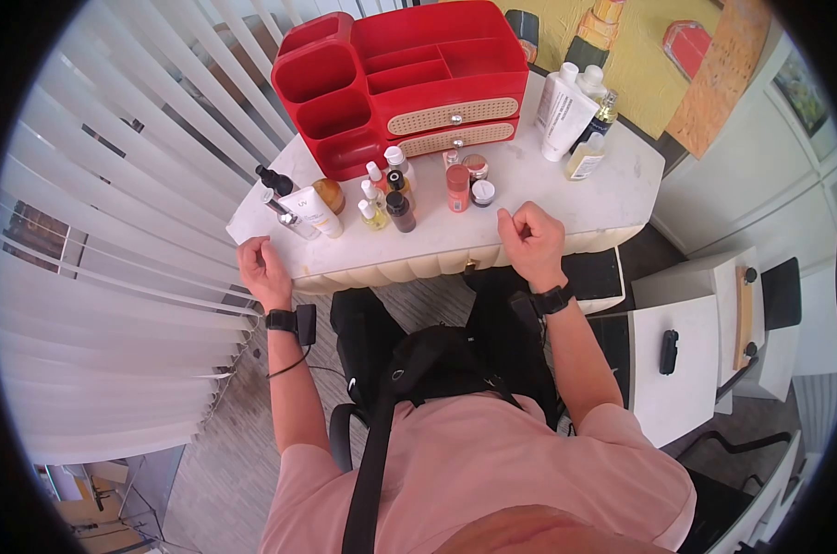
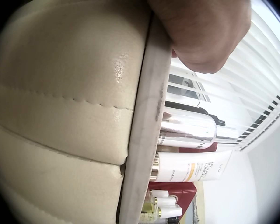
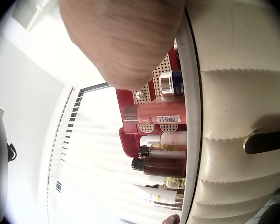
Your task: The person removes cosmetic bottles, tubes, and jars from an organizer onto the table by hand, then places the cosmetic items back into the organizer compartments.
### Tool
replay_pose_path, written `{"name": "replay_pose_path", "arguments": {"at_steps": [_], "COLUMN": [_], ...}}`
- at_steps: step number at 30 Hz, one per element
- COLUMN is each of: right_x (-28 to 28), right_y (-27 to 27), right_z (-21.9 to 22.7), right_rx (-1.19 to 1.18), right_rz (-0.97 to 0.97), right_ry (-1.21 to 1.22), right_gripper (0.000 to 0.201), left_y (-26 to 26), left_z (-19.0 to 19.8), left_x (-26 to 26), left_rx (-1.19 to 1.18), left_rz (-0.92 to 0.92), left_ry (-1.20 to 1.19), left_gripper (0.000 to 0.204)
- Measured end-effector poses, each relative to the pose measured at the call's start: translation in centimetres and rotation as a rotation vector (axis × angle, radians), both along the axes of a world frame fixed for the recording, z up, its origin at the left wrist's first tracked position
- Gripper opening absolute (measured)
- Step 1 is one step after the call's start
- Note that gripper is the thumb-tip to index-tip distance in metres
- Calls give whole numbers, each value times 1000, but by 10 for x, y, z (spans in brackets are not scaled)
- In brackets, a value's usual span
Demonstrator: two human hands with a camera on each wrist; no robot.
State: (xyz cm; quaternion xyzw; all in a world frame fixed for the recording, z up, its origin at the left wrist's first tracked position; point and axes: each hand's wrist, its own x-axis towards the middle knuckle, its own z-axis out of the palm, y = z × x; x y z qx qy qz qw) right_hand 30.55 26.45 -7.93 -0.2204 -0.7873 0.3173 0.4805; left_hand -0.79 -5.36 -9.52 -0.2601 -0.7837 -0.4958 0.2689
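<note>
My left hand (image 1: 264,270) rests on the front left edge of the white table (image 1: 492,235), its fingers loosely curled and holding nothing. Closest to it are a silver bottle (image 2: 186,128) and a white sunscreen tube (image 2: 196,165). Farther right along the same edge rests my right hand (image 1: 534,242), also idle, with loosely bent fingers. A small jar with a white lid (image 1: 483,193) and a pink bottle (image 1: 457,188) stand to its left, apart from it. Between the hands is a cluster of small bottles, among them a dark brown bottle (image 1: 400,212).
A red organizer (image 1: 428,102) with open compartments and two woven-front drawers stands at the back. White tubes and bottles, including a white tube (image 1: 566,120), are grouped at the back right. Vertical blinds (image 1: 114,277) hang at the left. A white cabinet (image 1: 673,397) stands at the right.
</note>
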Motion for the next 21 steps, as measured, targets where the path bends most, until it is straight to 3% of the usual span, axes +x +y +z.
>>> {"name": "replay_pose_path", "arguments": {"at_steps": [21], "right_x": [1], "right_y": [-2], "right_z": [-2], "right_rx": [-1], "right_rz": [-4], "right_ry": [50], "right_gripper": [36], "left_y": [1], "left_z": [-1], "left_x": [3], "left_rx": [30], "left_rz": [26], "left_ry": [11], "left_gripper": [13]}}
